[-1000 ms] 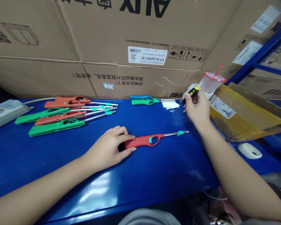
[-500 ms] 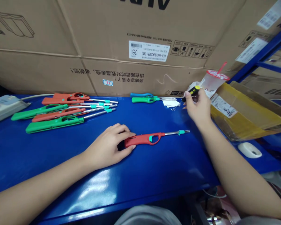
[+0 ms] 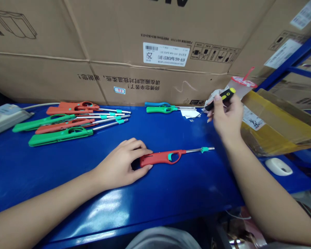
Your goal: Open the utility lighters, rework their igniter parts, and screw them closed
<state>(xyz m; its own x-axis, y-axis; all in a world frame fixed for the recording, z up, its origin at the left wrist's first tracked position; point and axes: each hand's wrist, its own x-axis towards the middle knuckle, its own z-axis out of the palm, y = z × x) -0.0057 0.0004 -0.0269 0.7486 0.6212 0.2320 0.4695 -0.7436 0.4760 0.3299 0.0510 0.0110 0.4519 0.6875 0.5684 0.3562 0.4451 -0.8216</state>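
My left hand (image 3: 124, 162) grips the rear end of a red long-necked lighter (image 3: 155, 158), thumb on one side and fingers on the other. The lighter lies on the blue table, its metal neck with a turquoise clip pointing right. A black-and-yellow screwdriver (image 3: 224, 98) is held in my right hand (image 3: 229, 114), its shaft slanting down to the left. Small metal bits (image 3: 192, 120), too small to name, lie near its tip beside a white paper (image 3: 189, 113). Behind them lie a green lighter (image 3: 160, 110) and a blue lighter (image 3: 157, 104).
Several red and green lighters (image 3: 60, 136) lie in a group at the left, beside a white power strip (image 3: 5, 119). A large cardboard box (image 3: 114, 38) walls the back. At the right stand a lidded cup (image 3: 239, 86), a yellow-taped carton (image 3: 282, 131) and a white oval object (image 3: 278, 166).
My right hand has moved right with the screwdriver, whose handle shows more fully. The red lighter has shifted slightly right and down in my left hand's grip.
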